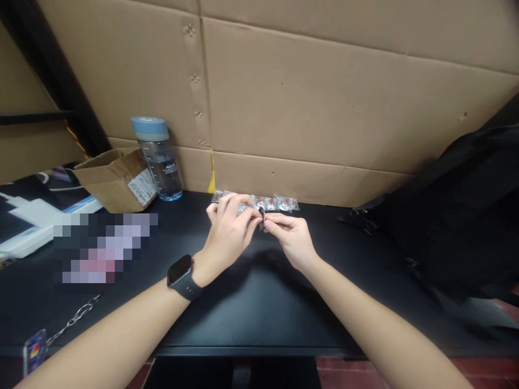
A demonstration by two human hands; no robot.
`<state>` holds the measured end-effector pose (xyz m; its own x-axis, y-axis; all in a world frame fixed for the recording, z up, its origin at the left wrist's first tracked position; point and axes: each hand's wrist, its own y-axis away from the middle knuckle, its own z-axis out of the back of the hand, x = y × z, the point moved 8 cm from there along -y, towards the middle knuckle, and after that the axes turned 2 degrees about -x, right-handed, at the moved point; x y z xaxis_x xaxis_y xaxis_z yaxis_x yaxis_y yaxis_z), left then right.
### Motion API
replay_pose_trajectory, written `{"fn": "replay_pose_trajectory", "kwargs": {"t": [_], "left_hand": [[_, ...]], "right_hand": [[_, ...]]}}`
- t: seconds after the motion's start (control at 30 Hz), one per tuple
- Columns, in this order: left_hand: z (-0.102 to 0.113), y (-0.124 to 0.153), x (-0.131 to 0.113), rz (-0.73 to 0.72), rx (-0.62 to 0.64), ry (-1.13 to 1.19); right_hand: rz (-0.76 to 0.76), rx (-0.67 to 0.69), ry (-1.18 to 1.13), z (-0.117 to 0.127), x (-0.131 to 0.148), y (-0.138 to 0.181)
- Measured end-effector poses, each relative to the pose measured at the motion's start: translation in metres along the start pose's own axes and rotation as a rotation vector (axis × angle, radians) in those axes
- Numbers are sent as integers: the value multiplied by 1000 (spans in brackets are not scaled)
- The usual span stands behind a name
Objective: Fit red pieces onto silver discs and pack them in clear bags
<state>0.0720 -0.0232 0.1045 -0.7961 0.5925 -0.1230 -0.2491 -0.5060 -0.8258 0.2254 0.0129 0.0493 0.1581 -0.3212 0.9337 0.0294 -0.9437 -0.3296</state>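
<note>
My left hand (229, 232) and my right hand (291, 237) meet above the middle of the black table (251, 302). Both pinch a small dark item (261, 217) between their fingertips; it is too small to name. My left wrist wears a black smartwatch (182, 276). Just behind the hands, against the cardboard wall, lies a row of small clear plastic bags (279, 203) with red and silver bits inside. My left fingers partly cover the left end of that row.
A clear water bottle (159, 159) with a blue lid and an open cardboard box (117, 178) stand at the back left. A black bag (458, 216) fills the right side. A chain with a key tag (65, 327) lies front left. Cardboard sheets (324, 97) wall off the back.
</note>
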Motion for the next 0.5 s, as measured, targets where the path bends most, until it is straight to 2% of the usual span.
{"fn": "replay_pose_trajectory", "kwargs": {"t": [0.2,0.5], "left_hand": [[-2,0,0,-9,22,10],[-9,1,-1,-38,89,67]], "right_hand": [[4,-26,88,3,0,0],[168,-5,312,3,18,1]]}}
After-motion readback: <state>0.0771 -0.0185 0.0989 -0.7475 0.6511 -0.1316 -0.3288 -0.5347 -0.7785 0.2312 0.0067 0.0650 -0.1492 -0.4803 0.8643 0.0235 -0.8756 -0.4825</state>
